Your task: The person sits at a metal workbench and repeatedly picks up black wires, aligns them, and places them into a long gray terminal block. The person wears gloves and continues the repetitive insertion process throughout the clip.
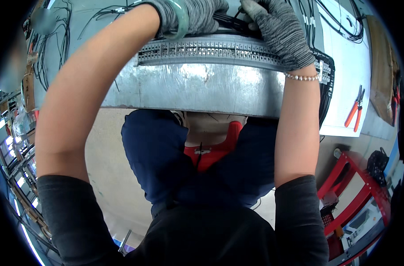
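Both my hands wear grey knitted work gloves and are up at the far edge of the view. A bundle of black cables (237,25) runs between them. My left hand (195,17) is curled round the bundle's left part, its fingertips partly cut off by the picture's edge. My right hand (279,33) has thumb and fingers closed on the cables from the right. Just nearer than the bundle, a long row of metal terminal blocks (206,49) lies along the metal panel (202,86). My right wrist covers part of the row's right end.
Pliers with red handles (354,113) lie on a white sheet (339,97) at the right. Loose black wires (65,35) spread over the far left. A cardboard piece (381,66) stands at the far right, above a red metal cart (366,181). A red stool (215,150) shows between my legs.
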The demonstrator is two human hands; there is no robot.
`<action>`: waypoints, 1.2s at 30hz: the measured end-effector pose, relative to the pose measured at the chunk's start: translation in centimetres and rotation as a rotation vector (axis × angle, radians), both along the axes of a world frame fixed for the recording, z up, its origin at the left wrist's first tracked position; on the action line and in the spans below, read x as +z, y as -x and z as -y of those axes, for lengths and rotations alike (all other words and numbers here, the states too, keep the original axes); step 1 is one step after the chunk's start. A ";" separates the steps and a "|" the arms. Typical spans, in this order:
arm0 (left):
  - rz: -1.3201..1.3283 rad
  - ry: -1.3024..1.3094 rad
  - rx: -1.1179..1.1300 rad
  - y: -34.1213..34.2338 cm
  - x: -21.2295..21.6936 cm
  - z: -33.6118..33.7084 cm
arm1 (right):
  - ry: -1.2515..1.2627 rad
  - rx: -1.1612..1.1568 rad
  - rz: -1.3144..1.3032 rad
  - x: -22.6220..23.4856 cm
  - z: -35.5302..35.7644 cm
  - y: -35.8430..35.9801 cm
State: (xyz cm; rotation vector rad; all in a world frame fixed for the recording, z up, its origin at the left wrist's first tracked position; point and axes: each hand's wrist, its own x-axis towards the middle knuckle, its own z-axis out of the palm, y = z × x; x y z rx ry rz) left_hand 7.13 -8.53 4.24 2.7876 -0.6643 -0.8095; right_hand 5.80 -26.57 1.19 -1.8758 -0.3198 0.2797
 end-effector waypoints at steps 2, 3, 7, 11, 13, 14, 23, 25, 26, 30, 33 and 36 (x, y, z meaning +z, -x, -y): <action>0.013 -0.009 -0.026 -0.2 0.8 0.4 | -0.104 0.013 -0.031 0.1 0.3 -0.4; -0.017 0.045 -0.025 -0.5 1.3 0.4 | -0.069 -0.021 -0.008 0.5 0.7 -0.3; -0.280 0.119 0.063 -2.5 -1.6 -2.0 | -0.093 0.108 0.040 -0.2 0.1 -0.2; -0.768 0.414 0.223 -4.5 -2.7 -2.7 | -0.050 0.205 0.082 -0.5 0.4 -0.1; -0.928 0.513 0.400 -4.6 -2.9 -3.7 | -0.049 0.167 0.107 -0.7 0.4 -0.1; -1.009 0.562 0.493 -4.4 -2.6 -3.5 | -0.021 0.106 0.101 -0.5 0.4 -0.1; -0.846 0.418 0.300 -4.1 -1.3 -2.4 | 0.103 -0.006 0.291 -0.7 0.9 -0.1; -1.067 0.576 0.464 -3.6 0.8 -2.0 | 0.154 -0.027 0.180 -1.4 0.8 -1.0; -0.952 0.538 0.501 -3.5 0.1 -1.6 | 0.179 -0.038 0.124 -1.6 0.7 -1.3; -0.627 0.190 0.386 -3.6 -1.2 -1.3 | 0.235 -0.032 0.112 -1.6 0.6 -1.4; -0.531 0.056 0.350 -3.2 -0.5 -0.7 | 0.157 -0.007 0.118 -1.4 0.5 -0.7; -0.348 -0.070 0.208 -3.0 0.6 0.7 | 0.135 -0.003 0.096 -0.7 1.3 -0.8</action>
